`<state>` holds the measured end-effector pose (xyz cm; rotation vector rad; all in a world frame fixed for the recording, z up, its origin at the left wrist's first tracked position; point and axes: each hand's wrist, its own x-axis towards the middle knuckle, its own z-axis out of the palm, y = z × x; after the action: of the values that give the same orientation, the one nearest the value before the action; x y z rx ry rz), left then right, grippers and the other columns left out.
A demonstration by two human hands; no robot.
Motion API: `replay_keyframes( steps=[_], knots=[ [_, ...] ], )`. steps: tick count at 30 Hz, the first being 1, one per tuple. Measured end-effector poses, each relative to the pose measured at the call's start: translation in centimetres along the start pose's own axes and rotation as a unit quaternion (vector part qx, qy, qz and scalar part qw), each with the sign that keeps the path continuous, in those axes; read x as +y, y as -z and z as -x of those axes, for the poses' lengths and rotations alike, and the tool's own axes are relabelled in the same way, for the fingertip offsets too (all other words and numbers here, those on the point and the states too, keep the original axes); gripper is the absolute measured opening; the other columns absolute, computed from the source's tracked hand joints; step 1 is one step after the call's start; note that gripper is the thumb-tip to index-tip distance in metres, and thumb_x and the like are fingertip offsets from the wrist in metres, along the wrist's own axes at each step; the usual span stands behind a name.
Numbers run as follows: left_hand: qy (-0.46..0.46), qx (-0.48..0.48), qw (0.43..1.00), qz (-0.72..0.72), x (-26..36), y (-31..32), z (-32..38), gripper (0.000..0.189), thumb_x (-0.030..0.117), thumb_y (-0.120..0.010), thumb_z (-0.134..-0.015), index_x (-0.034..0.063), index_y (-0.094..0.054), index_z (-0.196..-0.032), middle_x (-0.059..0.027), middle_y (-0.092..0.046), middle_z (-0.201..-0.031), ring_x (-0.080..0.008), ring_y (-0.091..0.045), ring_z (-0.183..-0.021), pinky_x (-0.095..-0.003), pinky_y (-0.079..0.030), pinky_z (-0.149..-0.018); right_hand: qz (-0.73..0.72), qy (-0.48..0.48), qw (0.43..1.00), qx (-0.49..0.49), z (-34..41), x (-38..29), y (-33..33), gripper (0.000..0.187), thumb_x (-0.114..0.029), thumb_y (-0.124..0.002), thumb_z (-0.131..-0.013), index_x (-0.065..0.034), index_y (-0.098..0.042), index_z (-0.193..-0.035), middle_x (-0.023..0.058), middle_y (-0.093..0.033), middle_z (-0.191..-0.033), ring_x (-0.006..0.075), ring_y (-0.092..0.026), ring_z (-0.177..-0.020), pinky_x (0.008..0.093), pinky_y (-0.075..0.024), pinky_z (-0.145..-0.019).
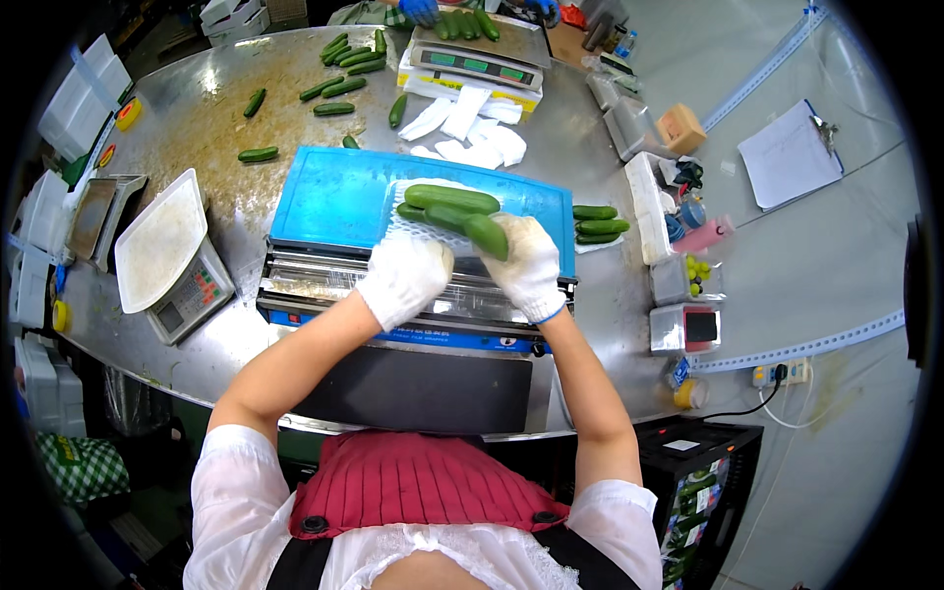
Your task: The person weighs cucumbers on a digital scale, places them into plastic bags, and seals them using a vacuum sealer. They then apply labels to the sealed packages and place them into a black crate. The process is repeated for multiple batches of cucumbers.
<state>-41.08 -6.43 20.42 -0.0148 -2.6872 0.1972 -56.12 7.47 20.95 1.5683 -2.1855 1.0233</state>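
My right hand [522, 265], in a white knit glove, holds a cucumber [487, 236] with its tip pointing towards me. More cucumbers [451, 198] lie just beyond it on a white foam net [396, 214], above the blue top [332, 192] of a film wrapping machine. My left hand [408, 276], gloved alike, is at the near edge of the net with its fingers curled; whether it grips the net cannot be told. Beneath both hands run the machine's metal rollers [317, 284]. Several cucumbers [594, 225] rest on white material at the machine's right side.
A scale with a white tray [162, 240] stands left of the machine. Beyond it are loose cucumbers [334, 108], crumpled white gloves [464, 114] and another scale [476, 65], where a co-worker's blue-gloved hand [420, 10] reaches in. Plastic boxes [686, 280] line the right edge.
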Motion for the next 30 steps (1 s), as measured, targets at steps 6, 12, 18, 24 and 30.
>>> replay_keyframes(
  steps=[6, 12, 18, 24, 30],
  knots=[
    [0.167, 0.081, 0.974, 0.132, 0.8, -0.1, 1.7, 0.015, 0.01, -0.066, -0.076, 0.0038, -0.061, -0.089, -0.0121, -0.063, -0.084, -0.0312, -0.064, -0.077, -0.0404, -0.054, -0.059, -0.004, 0.038, 0.994, -0.1, -0.1, -1.2, -1.5, 0.028, -0.013, -0.074, -0.075, -0.0067, -0.064, -0.101, 0.0112, -0.068, -0.098, 0.0313, -0.065, -0.088, 0.039, -0.0534, -0.079],
    [0.144, 0.118, 0.975, 0.122, 0.7, -1.4, 2.2, 0.034, 0.009, -0.064, -0.078, -0.0009, -0.06, -0.11, -0.0209, -0.06, -0.11, -0.0392, -0.059, -0.1, -0.0424, -0.055, -0.082, -0.106, -0.164, 0.98, -0.043, -1.2, -0.4, 0.8, 0.067, -0.025, -0.083, -0.075, -0.0035, -0.051, -0.129, 0.018, -0.065, -0.111, 0.0314, -0.066, -0.1, 0.0379, -0.0531, -0.088],
    [0.137, 0.116, 0.975, 0.131, 0.5, -2.3, 2.1, 0.019, 0.01, -0.064, -0.075, -0.0014, -0.061, -0.09, -0.0229, -0.06, -0.113, -0.0408, -0.059, -0.104, -0.047, -0.052, -0.088, -0.03, 0.042, 0.998, -0.043, -3.9, -1.7, 0.8, 0.045, -0.019, -0.082, -0.072, -0.0066, -0.065, -0.112, 0.017, -0.066, -0.104, 0.0351, -0.064, -0.09, 0.0405, -0.0523, -0.085],
    [0.074, 0.123, 0.978, 0.151, -0.4, -1.5, 2.2, 0.013, 0.008, -0.064, -0.072, 0.0, -0.06, -0.082, -0.021, -0.061, -0.109, -0.0392, -0.06, -0.098, -0.0444, -0.054, -0.079, -0.046, 0.07, 0.996, -0.017, -5.2, -3.0, -1.1, 0.039, -0.022, -0.083, -0.069, -0.0101, -0.069, -0.105, 0.0126, -0.067, -0.089, 0.0319, -0.062, -0.085, 0.0424, -0.0485, -0.078],
    [0.137, 0.108, 0.967, 0.185, 0.3, -1.1, 2.2, 0.026, 0.007, -0.065, -0.073, -0.0008, -0.061, -0.099, -0.0168, -0.062, -0.098, -0.0348, -0.062, -0.087, -0.0401, -0.055, -0.066, -0.013, 0.138, 0.99, -0.034, -4.8, -2.8, -2.6, 0.024, -0.022, -0.079, -0.075, -0.0096, -0.071, -0.094, 0.0131, -0.069, -0.097, 0.0305, -0.063, -0.088, 0.0434, -0.0471, -0.084]
  ],
)
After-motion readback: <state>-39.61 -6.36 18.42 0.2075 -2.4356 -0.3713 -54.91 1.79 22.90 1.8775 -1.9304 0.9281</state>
